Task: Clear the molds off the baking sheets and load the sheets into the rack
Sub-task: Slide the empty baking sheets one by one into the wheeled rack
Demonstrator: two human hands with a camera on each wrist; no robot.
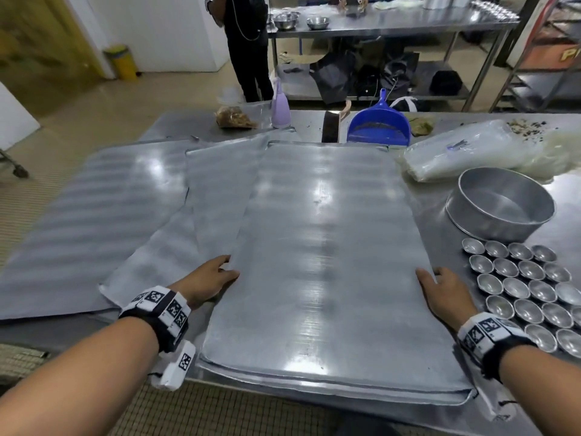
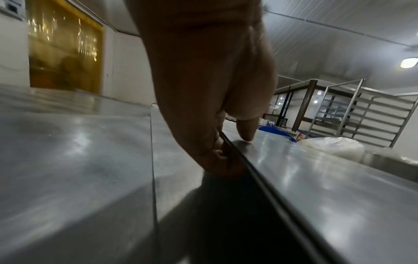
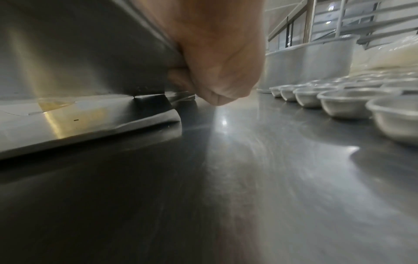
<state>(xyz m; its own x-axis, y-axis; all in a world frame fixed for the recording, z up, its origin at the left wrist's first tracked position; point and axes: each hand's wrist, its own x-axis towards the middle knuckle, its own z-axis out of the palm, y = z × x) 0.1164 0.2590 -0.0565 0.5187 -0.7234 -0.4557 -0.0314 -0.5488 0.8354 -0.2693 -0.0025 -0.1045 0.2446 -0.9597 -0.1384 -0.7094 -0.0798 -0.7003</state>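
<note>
Head view: both hands' fingers (image 1: 224,265) gripping top baking sheet (image 1: 317,247); molds (image 1: 528,287) cleared; next, lift level toward rack (image 2: 366,114).

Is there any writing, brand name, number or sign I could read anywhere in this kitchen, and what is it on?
No text can be read in full.
"P": the start of a yellow word on an orange sign at the far right, cut off by the picture's edge.
Wrist bands: black-and-white square code patterns only, no letters.
Clear plastic bag: a small bluish mark, too blurred to read.
Baking sheet, molds, blue dustpan: no markings show.
</note>
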